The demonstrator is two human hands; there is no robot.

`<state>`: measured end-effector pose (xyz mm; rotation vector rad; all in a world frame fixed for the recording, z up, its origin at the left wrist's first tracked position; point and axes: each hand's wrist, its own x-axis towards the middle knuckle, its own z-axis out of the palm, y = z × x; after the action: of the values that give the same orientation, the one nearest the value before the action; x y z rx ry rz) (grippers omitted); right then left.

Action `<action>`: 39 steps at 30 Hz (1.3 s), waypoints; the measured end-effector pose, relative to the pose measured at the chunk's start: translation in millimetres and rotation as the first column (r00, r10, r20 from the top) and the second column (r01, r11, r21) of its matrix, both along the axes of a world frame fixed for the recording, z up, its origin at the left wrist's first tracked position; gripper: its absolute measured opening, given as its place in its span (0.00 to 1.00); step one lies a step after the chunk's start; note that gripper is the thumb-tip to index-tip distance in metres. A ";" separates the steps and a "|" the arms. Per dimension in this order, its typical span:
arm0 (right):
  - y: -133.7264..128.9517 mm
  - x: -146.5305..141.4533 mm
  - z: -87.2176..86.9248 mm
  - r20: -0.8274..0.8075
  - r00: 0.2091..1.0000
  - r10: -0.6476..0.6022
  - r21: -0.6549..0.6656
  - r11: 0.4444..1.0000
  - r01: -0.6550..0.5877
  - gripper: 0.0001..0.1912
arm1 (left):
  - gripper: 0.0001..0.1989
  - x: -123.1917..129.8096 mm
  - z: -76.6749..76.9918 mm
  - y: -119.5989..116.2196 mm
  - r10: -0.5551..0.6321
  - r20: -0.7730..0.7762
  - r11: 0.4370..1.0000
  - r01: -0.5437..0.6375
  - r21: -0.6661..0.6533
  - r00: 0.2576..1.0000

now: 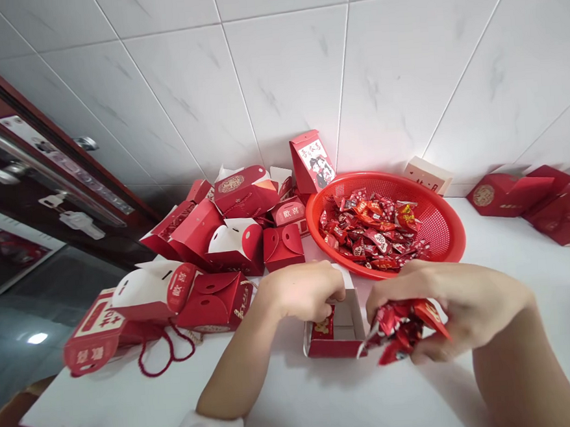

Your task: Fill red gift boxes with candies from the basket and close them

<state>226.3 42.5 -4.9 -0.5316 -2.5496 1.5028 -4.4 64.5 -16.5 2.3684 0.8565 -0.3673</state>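
Note:
A small open box, red outside and white inside, sits on the white table. Over its left side curls my left hand, fingers closed; what they hold, if anything, is hidden. Just under those fingers, a red packet with gold print lies inside the box. At the box's right edge, my right hand is wrapped round a bunch of red wrapped candies. Behind both hands stands a red plastic basket with many more candies in it.
Several red gift boxes crowd the table's left, one with a cord handle. An upright printed box leans near the tiled wall. More red boxes stand at right. A door with keys is at far left.

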 end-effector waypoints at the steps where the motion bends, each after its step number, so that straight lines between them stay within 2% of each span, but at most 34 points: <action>1: 1.6 -0.2 -1.1 -0.025 0.996 -0.081 0.002 0.997 0.081 0.17 | 0.08 -4.0 2.8 1.9 0.001 0.057 1.000 0.000 -0.016 0.998; 3: 3.7 -1.7 -4.9 -0.062 0.963 -0.261 -0.030 0.965 0.260 0.16 | 0.08 -12.9 9.0 5.5 0.032 0.203 0.999 -0.024 -0.043 0.979; 5: 5.0 -4.0 -8.9 -0.052 0.915 -0.399 -0.142 0.910 0.389 0.19 | 0.09 -22.6 14.7 8.0 0.077 0.369 0.994 -0.043 -0.099 0.926; 8: 7.5 -8.4 -11.5 0.042 0.879 -0.475 -0.319 0.827 0.463 0.23 | 0.13 -33.6 20.2 8.5 0.207 0.524 0.965 -0.084 -0.249 0.826; 9: 8.5 -10.2 -11.1 0.063 0.867 -0.494 -0.328 0.811 0.485 0.24 | 0.18 -34.9 21.0 7.8 0.263 0.533 0.946 -0.106 -0.307 0.804; 11: 10.3 -14.0 -9.4 0.057 0.836 -0.546 -0.265 0.799 0.540 0.24 | 0.23 -32.7 20.7 6.0 0.368 0.523 0.903 -0.163 -0.397 0.769; 14: 12.1 -19.2 -7.1 -0.029 0.806 -0.592 -0.152 0.799 0.581 0.23 | 0.21 -22.0 16.9 4.6 0.490 0.547 0.860 -0.272 -0.433 0.679; 16: 12.6 -20.7 -6.7 -0.071 0.799 -0.597 -0.142 0.799 0.584 0.24 | 0.19 -16.2 14.1 5.3 0.538 0.574 0.836 -0.304 -0.456 0.617; 18: 12.7 -20.1 -6.8 -0.080 0.795 -0.602 -0.173 0.794 0.583 0.25 | 0.20 -15.5 13.2 6.8 0.559 0.573 0.821 -0.305 -0.482 0.600; 21: 12.4 -16.5 -6.2 -0.063 0.791 -0.608 -0.239 0.779 0.580 0.22 | 0.18 -23.5 15.9 8.9 0.551 0.528 0.825 -0.327 -0.461 0.646; 24: 11.1 -12.9 -3.5 -0.070 0.783 -0.618 -0.237 0.773 0.589 0.19 | 0.11 -31.5 19.0 9.9 0.492 0.435 0.862 -0.351 -0.366 0.754; 27: 9.1 -11.2 -1.5 -0.068 0.775 -0.629 -0.215 0.767 0.604 0.18 | 0.06 -26.7 17.6 8.4 0.337 0.311 0.937 -0.283 -0.206 0.889; 30: 7.2 -10.4 -2.7 -0.053 0.778 -0.626 -0.196 0.771 0.606 0.18 | 0.07 -11.0 12.7 4.6 0.145 0.206 0.989 -0.133 -0.071 0.968; 32: 6.1 -9.8 -4.4 -0.038 0.780 -0.624 -0.180 0.772 0.609 0.19 | 0.09 -1.1 9.1 1.9 0.029 0.139 1.000 -0.030 0.006 0.990; 34: 5.4 -9.3 -5.4 -0.018 0.775 -0.632 -0.165 0.766 0.621 0.20 | 0.10 5.8 5.6 -0.3 -0.034 0.074 0.998 0.030 0.054 0.997; 36: 5.0 -9.1 -5.4 -0.014 0.773 -0.634 -0.151 0.766 0.625 0.21 | 0.10 10.6 2.2 -2.0 -0.061 0.023 0.995 0.060 0.075 0.998; 39: 4.9 -9.2 -4.3 -0.028 0.797 -0.604 -0.106 0.794 0.598 0.20 | 0.09 17.6 -3.1 -4.5 -0.077 -0.058 0.996 0.079 0.041 0.995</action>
<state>217.1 47.4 -9.3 -1.1592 -1.9707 1.3551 13.2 60.0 -19.6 2.4470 0.8066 -0.4530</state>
